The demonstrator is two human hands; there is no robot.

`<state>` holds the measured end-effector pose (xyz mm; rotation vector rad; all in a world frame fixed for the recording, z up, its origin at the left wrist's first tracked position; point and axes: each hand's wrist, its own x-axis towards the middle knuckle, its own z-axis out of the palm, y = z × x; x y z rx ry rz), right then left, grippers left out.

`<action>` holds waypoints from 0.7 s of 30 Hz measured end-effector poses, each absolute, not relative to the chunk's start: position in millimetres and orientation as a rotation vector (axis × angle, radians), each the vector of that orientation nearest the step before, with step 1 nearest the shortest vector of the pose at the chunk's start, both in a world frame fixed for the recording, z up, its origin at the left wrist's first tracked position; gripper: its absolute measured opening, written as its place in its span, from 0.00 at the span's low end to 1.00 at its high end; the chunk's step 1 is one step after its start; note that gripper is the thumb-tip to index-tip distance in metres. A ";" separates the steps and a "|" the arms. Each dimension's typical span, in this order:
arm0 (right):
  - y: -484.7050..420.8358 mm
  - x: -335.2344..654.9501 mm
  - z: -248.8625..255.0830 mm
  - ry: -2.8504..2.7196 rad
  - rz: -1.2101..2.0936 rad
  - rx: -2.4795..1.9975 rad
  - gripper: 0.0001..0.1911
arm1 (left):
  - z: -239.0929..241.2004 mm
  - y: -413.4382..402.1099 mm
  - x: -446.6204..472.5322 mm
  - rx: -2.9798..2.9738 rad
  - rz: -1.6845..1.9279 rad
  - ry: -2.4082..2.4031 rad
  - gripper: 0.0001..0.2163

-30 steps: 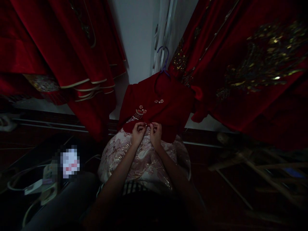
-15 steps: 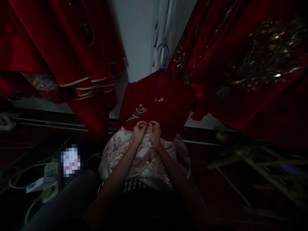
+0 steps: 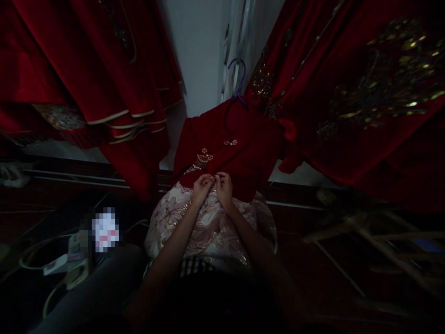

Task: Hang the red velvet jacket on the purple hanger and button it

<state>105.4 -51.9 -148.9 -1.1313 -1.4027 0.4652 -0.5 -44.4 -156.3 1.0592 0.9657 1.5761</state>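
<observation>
Dimly lit — fingers [image 3: 225, 180] touch red garment [image 3: 243, 160] — pixelated patch [image 3: 105, 230] unreadable.

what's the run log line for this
left hand: at lower edge of red garment | right hand: beside left hand | grip detail: too small to tell | purple hanger: at garment top

Detail between left grip [image 3: 201, 189] and right grip [image 3: 224, 188] is indiscernibly small.
</observation>
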 end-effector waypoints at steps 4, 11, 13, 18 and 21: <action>-54.0 104.8 -146.4 -1.400 0.477 -1.118 0.11 | -158.7 -42.4 -0.1 1.062 1.566 1.013 0.13; -52.3 108.6 -147.4 -1.433 0.468 -1.109 0.11 | -160.8 -41.2 -0.5 1.085 1.570 1.081 0.12; -50.7 109.0 -146.9 -1.442 0.451 -1.114 0.11 | -161.8 -41.0 -1.3 1.107 1.580 1.088 0.12; -44.5 108.5 -144.8 -1.447 0.397 -1.144 0.11 | -162.8 -40.9 -4.4 1.129 1.531 1.061 0.13; -41.0 109.0 -143.3 -1.483 0.385 -1.143 0.11 | -160.2 -42.6 -4.4 1.119 1.533 1.093 0.13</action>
